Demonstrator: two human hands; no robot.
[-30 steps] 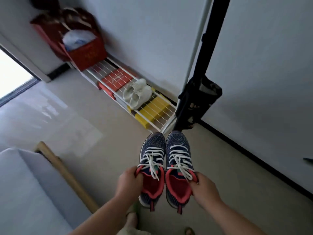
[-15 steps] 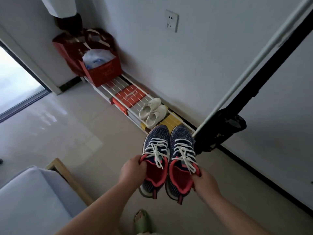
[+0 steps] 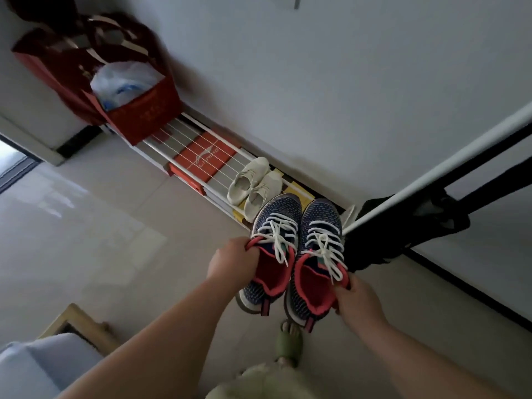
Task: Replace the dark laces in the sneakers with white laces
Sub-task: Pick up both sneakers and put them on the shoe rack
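Note:
Two navy knit sneakers with red collars and white laces hang side by side in the air above the floor. My left hand [image 3: 233,262] grips the red collar of the left sneaker [image 3: 273,246]. My right hand [image 3: 355,300] grips the collar of the right sneaker [image 3: 315,254]. Both toes point away from me toward a low white wire shoe rack [image 3: 207,159] along the wall. The white laces on both sneakers are threaded and tied, with loose ends lying over the tongues.
A pair of white shoes [image 3: 254,185] and an orange shoebox [image 3: 201,159] sit at the rack, a red bag [image 3: 138,110] at its far end. A black stand with a white pole [image 3: 403,226] rises on the right. A grey cushion [image 3: 43,367] lies lower left.
The sneakers have moved forward, closer to the shoe rack, still held in both hands. The view has shifted nearer the wall and rack.

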